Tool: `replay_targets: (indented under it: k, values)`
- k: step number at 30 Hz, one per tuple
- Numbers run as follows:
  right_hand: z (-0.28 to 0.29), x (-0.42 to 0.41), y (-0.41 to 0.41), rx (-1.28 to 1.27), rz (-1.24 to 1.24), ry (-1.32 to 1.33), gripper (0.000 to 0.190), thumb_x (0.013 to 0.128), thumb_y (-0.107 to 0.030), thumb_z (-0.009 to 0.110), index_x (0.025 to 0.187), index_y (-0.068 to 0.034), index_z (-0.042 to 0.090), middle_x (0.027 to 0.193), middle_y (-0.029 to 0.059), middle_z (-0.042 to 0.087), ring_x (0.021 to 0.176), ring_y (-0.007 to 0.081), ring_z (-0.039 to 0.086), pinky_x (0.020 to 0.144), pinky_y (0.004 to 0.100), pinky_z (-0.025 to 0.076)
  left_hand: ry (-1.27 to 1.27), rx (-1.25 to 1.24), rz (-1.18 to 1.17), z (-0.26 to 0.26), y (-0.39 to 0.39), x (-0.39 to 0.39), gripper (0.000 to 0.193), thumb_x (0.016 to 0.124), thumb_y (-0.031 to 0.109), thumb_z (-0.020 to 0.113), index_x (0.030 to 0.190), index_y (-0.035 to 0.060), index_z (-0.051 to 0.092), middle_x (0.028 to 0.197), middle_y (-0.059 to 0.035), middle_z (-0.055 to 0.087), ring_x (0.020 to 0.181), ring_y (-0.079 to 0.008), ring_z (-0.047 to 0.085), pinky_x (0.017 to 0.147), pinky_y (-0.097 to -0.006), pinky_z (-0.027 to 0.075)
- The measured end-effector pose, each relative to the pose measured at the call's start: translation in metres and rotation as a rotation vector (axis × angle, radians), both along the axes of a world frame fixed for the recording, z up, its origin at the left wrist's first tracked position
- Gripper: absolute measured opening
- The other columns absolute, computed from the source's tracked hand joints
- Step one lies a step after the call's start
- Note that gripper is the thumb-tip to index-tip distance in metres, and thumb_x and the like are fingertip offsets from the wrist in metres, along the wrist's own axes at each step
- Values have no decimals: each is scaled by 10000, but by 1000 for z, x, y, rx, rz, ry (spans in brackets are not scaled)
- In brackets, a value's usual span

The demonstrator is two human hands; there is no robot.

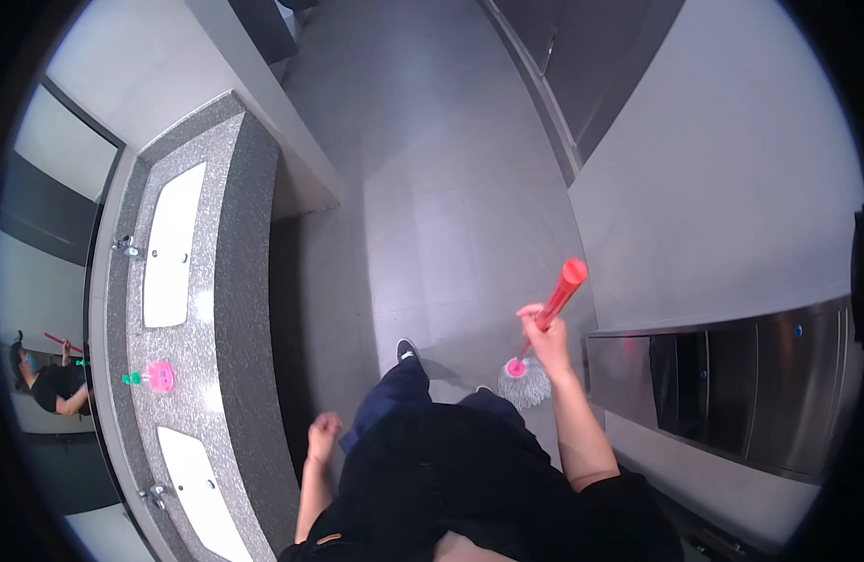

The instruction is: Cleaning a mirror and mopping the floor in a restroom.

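Observation:
My right hand [548,341] is closed around the red handle of a mop [564,291], whose top end points up towards the camera. Below the hand, the mop's grey string head [526,385] with its pink socket is by my right foot, at floor level. My left hand [324,426] hangs at my left side near the counter front, fingers curled and slightly blurred, with nothing seen in it. My dark shoe [406,348] stands on the grey tiled floor [432,246].
Along the left runs a speckled stone counter [224,281] with two white sinks [173,253], chrome taps [127,246] and a pink soap bottle [160,377] under a wall mirror [45,281]. A steel wall unit [727,386] is at the right. A wall end [312,154] juts out ahead.

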State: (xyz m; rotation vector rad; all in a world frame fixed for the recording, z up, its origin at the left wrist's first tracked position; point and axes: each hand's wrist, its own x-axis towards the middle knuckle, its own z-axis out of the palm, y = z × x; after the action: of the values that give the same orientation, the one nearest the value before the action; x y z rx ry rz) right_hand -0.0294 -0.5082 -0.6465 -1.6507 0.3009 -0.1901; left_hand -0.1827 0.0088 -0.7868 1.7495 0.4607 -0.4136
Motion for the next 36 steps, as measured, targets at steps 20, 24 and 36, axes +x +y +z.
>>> replay_targets:
  k: [20, 24, 36]
  values:
    - [-124, 152, 67, -425, 481, 79, 91, 750, -58, 567, 748, -100, 647, 776, 74, 572, 776, 278, 583, 675, 366, 458, -398, -703, -690, 305, -238, 393, 364, 792, -30, 614, 511, 43, 395, 522, -35, 479, 521, -198, 502, 668, -388, 467]
    - [-119, 253, 69, -408, 557, -66, 34, 716, -119, 626, 719, -150, 615, 792, 70, 544, 799, 288, 579, 707, 425, 428, -519, -533, -510, 324, -238, 413, 351, 699, 2, 654, 488, 73, 383, 483, -22, 463, 464, -176, 478, 655, -394, 449]
    - [-133, 378, 93, -420, 534, -60, 85, 676, -123, 639, 711, -147, 565, 761, 6, 578, 858, 222, 570, 825, 437, 363, -703, -261, -343, 319, -285, 468, 338, 655, 44, 642, 462, 87, 368, 423, 3, 401, 391, -144, 413, 558, -333, 392]
